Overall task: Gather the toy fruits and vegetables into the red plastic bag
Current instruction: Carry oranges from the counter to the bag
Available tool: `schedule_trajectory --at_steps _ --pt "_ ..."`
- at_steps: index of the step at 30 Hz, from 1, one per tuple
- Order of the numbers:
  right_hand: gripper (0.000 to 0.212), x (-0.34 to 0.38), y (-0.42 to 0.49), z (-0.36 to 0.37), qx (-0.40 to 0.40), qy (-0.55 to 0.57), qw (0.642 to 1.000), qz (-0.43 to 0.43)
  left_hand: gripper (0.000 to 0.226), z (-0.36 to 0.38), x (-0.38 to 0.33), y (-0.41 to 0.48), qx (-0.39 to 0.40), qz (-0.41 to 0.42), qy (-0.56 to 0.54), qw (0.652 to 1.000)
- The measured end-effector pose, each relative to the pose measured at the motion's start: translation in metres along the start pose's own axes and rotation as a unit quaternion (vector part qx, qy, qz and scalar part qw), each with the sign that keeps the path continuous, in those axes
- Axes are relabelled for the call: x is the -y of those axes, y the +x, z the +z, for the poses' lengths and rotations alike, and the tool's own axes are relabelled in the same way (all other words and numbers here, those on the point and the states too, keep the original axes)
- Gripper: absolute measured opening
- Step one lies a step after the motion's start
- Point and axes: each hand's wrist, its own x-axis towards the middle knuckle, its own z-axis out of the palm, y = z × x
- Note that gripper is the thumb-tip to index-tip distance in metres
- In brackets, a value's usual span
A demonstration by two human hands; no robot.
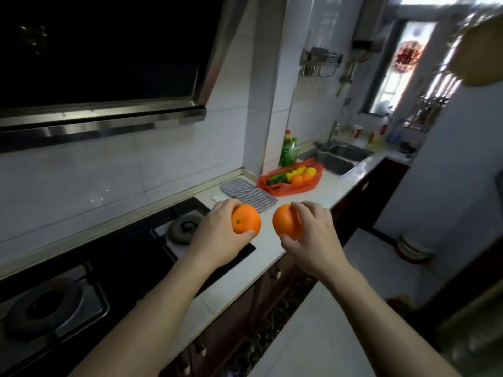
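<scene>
We've got a toy orange in each: left grip point(217, 229) curled round the left orange point(246, 219), right grip point(315, 232) round the right orange point(287, 222), both over the counter point(272, 254). The red plastic bag point(296, 189) lies at 12 o'clock beyond them, toy fruit and veg point(299, 174) piled in it.

One orange point(246, 223) is bright orange with a small green stem mark; the other orange point(287, 221) is plain orange. The bag point(296, 188) is red, the cloth point(245, 191) grey-and-white striped, the blurred bottle point(288, 152) seemingly green.
</scene>
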Motion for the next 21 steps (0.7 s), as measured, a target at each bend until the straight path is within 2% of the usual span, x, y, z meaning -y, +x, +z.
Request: schedule_trajectory --at_steps 8,13,21 --pt "0.069 -0.052 0.069 0.012 -0.019 -0.029 0.998 0.059 0.058 0.051 0.001 0.105 0.04 0.047 -0.012 0.998" --pt "0.071 -0.084 0.094 0.016 -0.022 -0.032 0.995 0.088 0.076 0.083 -0.003 0.151 0.069 0.065 0.002 0.995" --pt "0.073 -0.16 0.134 0.018 -0.022 -0.01 0.993 0.114 0.073 0.139 -0.033 0.209 0.09 0.078 0.031 0.992"
